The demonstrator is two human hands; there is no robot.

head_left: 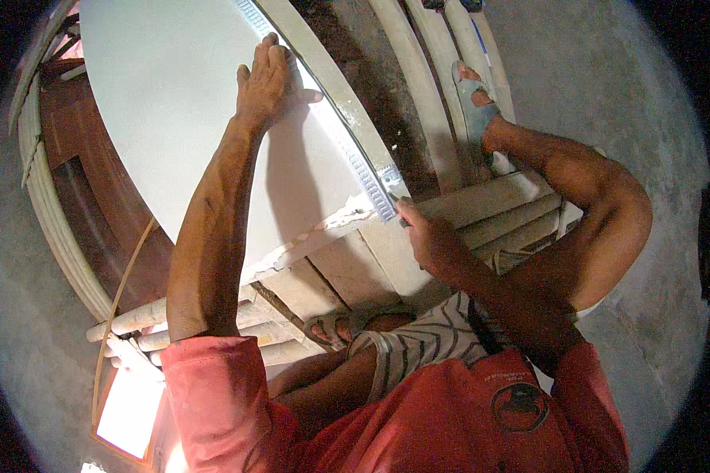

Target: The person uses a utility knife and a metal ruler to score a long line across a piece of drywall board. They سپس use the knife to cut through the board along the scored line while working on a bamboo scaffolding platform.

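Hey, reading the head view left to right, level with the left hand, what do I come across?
Pale pole bundle, brown surface, white board, left hand, long pale pole, sandalled foot, then the grey floor on the right.

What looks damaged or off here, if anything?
The near edge of the white board looks damaged: it is ragged and chipped on the side toward the person, whereas the board's long left edge looks smooth. Nothing else clearly stands out.
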